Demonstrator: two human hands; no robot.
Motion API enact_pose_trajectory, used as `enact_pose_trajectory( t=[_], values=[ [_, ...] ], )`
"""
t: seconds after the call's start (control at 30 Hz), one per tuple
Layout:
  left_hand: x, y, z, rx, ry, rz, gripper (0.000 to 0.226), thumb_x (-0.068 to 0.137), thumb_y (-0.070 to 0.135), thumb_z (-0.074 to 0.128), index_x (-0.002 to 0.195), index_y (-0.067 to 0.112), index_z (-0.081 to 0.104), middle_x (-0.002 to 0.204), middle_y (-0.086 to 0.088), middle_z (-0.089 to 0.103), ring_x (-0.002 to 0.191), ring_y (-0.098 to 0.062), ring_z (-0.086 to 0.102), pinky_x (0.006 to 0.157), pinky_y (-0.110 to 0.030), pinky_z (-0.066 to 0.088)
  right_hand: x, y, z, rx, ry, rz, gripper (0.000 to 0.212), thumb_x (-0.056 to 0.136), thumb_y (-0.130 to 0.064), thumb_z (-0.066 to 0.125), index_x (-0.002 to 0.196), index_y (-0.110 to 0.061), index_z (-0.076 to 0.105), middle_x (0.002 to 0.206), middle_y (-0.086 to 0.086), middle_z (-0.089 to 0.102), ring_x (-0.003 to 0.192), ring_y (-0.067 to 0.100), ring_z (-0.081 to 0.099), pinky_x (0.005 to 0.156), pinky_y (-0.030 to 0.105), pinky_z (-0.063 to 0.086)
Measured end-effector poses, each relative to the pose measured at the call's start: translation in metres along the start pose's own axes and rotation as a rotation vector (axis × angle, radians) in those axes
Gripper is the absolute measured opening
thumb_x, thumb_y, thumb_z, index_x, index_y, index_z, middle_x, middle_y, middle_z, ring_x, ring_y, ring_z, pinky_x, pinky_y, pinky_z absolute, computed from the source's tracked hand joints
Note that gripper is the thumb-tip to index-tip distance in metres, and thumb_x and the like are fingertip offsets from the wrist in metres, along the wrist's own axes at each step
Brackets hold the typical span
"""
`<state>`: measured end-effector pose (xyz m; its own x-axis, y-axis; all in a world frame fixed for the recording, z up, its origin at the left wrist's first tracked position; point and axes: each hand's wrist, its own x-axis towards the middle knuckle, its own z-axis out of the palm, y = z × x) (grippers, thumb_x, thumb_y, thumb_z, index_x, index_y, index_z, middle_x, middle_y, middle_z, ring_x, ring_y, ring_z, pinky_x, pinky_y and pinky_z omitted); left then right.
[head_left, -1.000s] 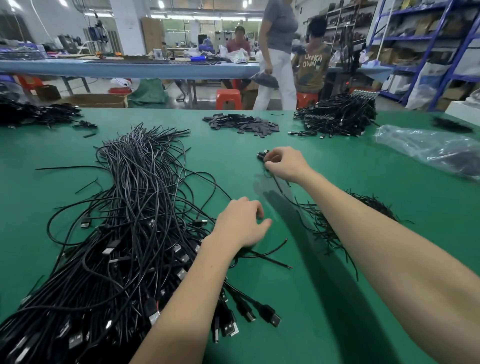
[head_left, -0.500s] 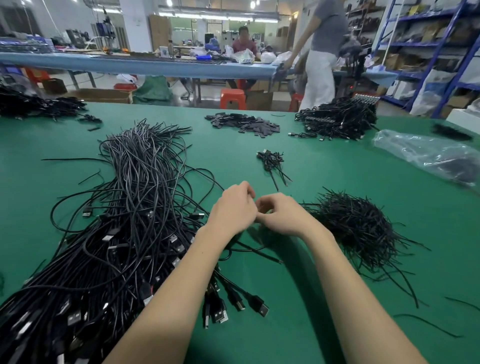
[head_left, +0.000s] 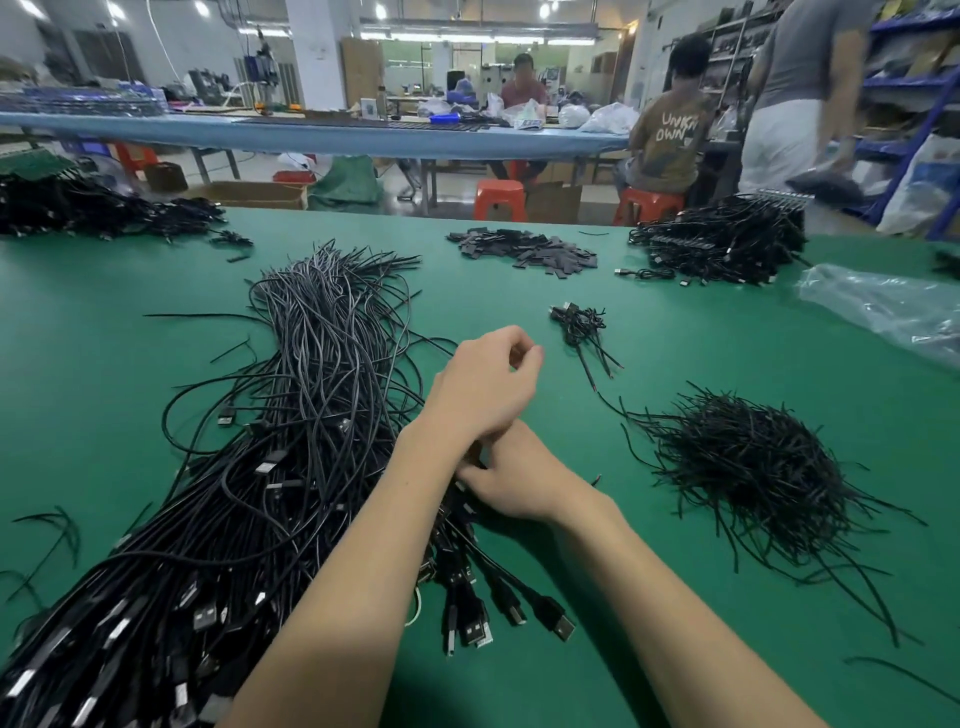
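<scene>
A big heap of black USB cables (head_left: 291, 426) lies on the green table (head_left: 675, 649), left of centre, with its plugs (head_left: 467, 631) pointing towards me. My left hand (head_left: 488, 387) hovers above the heap's right edge, its fingers curled and thumb near the index tip; I see nothing in it. My right hand (head_left: 519, 480) reaches leftwards under my left wrist into the cables and pinches a black cable there, though its fingertips are partly hidden. A small tied cable bundle (head_left: 579, 325) lies beyond my hands. A mound of black twist ties (head_left: 748, 462) sits to the right.
A heap of small black flat pieces (head_left: 524, 249) and more cable piles (head_left: 727, 241) (head_left: 88, 208) lie at the table's far side. A clear plastic bag (head_left: 883, 306) is at the right edge. People sit and stand at benches behind, beside red stools (head_left: 498, 200).
My right hand came back from the small bundle to the cable heap and now sits under my left wrist. My left hand has risen off the table. The standing person walked right.
</scene>
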<state>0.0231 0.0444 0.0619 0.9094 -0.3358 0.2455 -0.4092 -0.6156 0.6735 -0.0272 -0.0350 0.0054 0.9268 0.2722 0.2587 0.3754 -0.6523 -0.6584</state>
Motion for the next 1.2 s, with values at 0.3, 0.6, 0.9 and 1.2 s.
enact_pose_trajectory(
  t=[0.3,0.6,0.9,1.2],
  values=[
    [0.0,-0.002,-0.007,0.014,-0.038,-0.012,0.027,0.1,0.043,0.045,0.094,0.026,0.065,0.098,0.008,0.072,0.099,-0.02,0.063,0.094,-0.041,0.049,0.0,0.002,-0.033,0.04,0.044,0.163,0.012,0.091,-0.017,0.065,0.087,-0.009,0.073,0.084,0.009,0.075,0.08,0.025,0.066,0.077,0.037,0.052],
    [-0.004,-0.008,-0.033,0.123,-0.215,-0.008,0.033,0.101,0.047,0.041,0.093,0.027,0.066,0.093,0.005,0.069,0.094,-0.019,0.064,0.084,-0.034,0.049,-0.008,0.002,-0.099,0.049,0.082,0.168,0.011,0.094,-0.025,0.069,0.092,-0.027,0.08,0.076,-0.012,0.075,0.069,0.004,0.06,0.066,0.016,0.045],
    [-0.013,0.002,-0.045,0.164,-0.257,0.234,0.04,0.106,0.039,0.039,0.077,0.013,0.05,0.065,0.002,0.054,0.06,-0.014,0.047,0.06,-0.032,0.035,-0.019,0.016,-0.137,0.362,0.282,0.161,0.012,0.097,-0.024,0.067,0.091,-0.021,0.077,0.069,-0.007,0.063,0.066,0.008,0.058,0.058,0.017,0.045],
    [-0.016,0.023,-0.045,0.162,-0.081,0.254,0.044,0.105,0.038,0.037,0.064,0.023,0.04,0.061,0.006,0.05,0.064,-0.017,0.049,0.062,-0.034,0.039,-0.014,0.014,-0.112,0.627,0.091,0.263,0.034,0.096,-0.015,0.064,0.129,-0.023,0.061,0.113,-0.001,0.075,0.099,0.022,0.072,0.083,0.036,0.061]
  ],
)
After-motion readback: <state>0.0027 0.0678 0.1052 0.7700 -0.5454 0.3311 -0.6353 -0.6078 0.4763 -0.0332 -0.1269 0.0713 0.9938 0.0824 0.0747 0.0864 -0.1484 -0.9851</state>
